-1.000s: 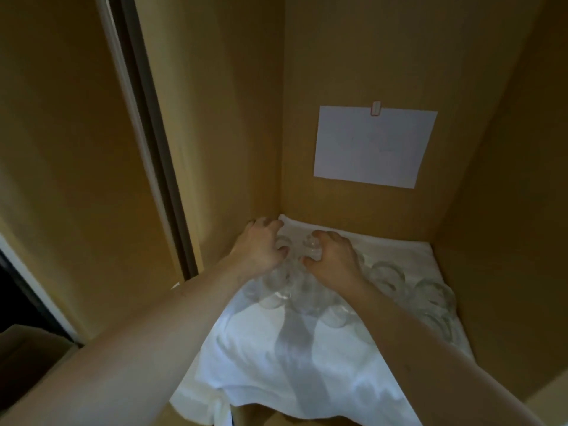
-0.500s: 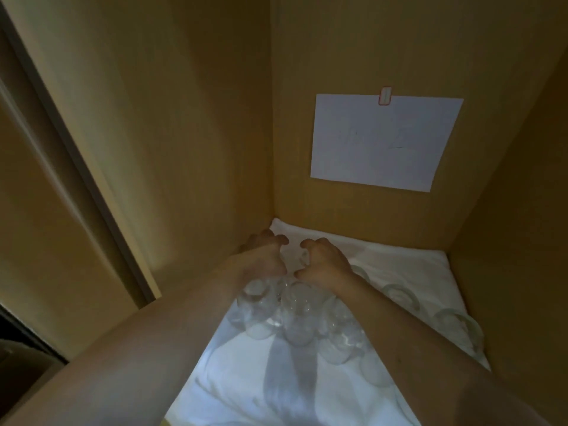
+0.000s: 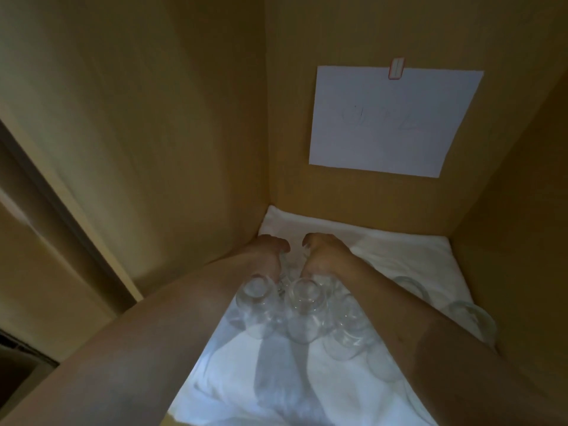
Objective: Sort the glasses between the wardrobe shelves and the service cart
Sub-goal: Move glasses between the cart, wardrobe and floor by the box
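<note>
View nearer since prev; glasses (image 3: pixel 302 305) just below left hand (image 3: pixel 269 256), right hand (image 3: pixel 325 256).

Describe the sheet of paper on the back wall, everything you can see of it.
The paper is a white rectangular sheet, wider than tall, lying flat against the wardrobe's tan back wall, above the white cloth and the glasses. A small white clip with a red outline sits at the middle of its top edge. Faint pencil-like marks show near the centre, too dim to read. It looks uncreased and slightly skewed in this wide-angle view. Neither hand touches it.
</note>
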Motion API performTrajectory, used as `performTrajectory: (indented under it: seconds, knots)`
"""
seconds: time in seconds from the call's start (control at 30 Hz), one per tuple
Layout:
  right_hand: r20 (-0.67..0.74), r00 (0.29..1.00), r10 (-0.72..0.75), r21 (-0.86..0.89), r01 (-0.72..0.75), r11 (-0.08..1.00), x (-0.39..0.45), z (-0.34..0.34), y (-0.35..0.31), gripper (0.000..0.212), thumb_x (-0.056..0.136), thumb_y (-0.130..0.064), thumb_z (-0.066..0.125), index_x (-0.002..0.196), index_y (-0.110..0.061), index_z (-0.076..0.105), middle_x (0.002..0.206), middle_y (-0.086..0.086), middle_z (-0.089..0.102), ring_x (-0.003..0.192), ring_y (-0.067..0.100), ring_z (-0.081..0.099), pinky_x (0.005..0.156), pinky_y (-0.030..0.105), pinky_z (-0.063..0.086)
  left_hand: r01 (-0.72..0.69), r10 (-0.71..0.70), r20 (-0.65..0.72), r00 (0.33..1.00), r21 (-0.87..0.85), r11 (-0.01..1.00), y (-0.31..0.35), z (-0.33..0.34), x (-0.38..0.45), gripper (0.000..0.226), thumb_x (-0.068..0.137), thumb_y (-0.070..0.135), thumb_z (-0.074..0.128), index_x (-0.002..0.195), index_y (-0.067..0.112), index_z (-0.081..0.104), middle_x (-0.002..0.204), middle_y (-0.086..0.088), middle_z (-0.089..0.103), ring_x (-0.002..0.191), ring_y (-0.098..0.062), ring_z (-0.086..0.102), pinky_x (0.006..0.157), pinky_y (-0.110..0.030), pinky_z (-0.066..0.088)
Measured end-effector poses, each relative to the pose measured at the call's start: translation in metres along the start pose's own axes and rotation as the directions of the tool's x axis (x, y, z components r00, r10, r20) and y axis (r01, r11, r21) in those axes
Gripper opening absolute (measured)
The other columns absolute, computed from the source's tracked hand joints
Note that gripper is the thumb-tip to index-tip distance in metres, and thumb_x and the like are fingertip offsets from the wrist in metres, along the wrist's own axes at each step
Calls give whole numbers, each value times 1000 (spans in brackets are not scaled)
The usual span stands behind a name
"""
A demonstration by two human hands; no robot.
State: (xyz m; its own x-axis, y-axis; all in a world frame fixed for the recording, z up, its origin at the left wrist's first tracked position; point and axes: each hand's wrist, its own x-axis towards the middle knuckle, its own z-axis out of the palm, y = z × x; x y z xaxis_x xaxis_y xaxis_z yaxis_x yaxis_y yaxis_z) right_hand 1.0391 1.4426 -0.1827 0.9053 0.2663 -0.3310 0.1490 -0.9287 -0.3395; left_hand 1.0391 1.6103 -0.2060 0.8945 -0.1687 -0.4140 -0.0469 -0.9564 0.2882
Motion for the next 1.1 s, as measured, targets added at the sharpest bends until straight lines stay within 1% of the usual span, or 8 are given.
performTrajectory:
  seconds: [0.13,0.3,0.43,0.57,0.73,0.9,1.0,1.1]
  knots:
    - [-25,1000,20,19,-19,1000,-2,-1,-3,81,63,-26,93,135,-18,56,132,3,61,118,24,61,96,37,55,-63,60,-61,996,-53,997,-11,1,7,68,83,14,80,144,21,51,145,-1,50,103,0,52,65,1,35]
    - [-79,996,46,40,-43,998,-9,-6,-7,85,58,-25,94,135,-21,58,131,0,63,117,22,62,94,35,56,-28,14,-127,992,-112,993,-12,-3,-2,86,61,19,92,139,27,54,135,1,55,111,-14,57,76,-18,45]
    - [-225,969,96,133,-68,989,-14,-20,-6,81,57,-25,94,130,-22,59,124,1,63,111,23,63,87,32,57,-40,8,-194,981,-163,986,-12,-12,-6,92,56,18,94,139,25,54,135,0,54,106,-14,54,66,-19,47]
    - [-454,870,193,293,-59,954,-20,-34,-1,73,58,-31,93,121,-21,56,114,4,60,98,23,62,78,30,54,-40,-41,-391,919,-197,980,-2,-31,-11,83,56,24,95,130,20,58,127,-4,57,107,-22,60,78,-29,55]
    - [-664,646,377,512,24,859,-34,-43,5,75,61,-40,92,116,-19,46,107,1,43,92,24,54,77,31,46,-38,-200,-604,772,-357,933,23,-55,-17,70,54,44,95,102,19,50,107,-6,60,88,-20,59,57,-28,47]
    - [-611,530,588,754,163,637,-48,-51,11,83,62,-41,91,126,-16,45,120,5,46,91,23,54,78,32,45,-213,-349,-629,694,-643,736,40,-66,-18,78,52,46,96,108,15,52,111,-9,62,94,-29,64,76,-36,58]
    - [-495,565,660,867,265,423,-56,-54,15,100,67,-41,91,148,-10,41,127,9,58,106,27,64,94,40,54,-313,-412,-505,758,-836,451,54,-72,-28,78,54,38,98,109,19,48,115,-7,62,91,-25,67,63,-42,63]
    - [-408,622,668,906,366,212,-66,-56,15,81,70,-36,90,137,-9,52,100,9,67,84,20,67,80,34,56,-344,-362,-383,850,-924,170,62,-77,-36,76,56,33,97,117,11,58,113,-13,66,84,-20,68,51,-34,59]
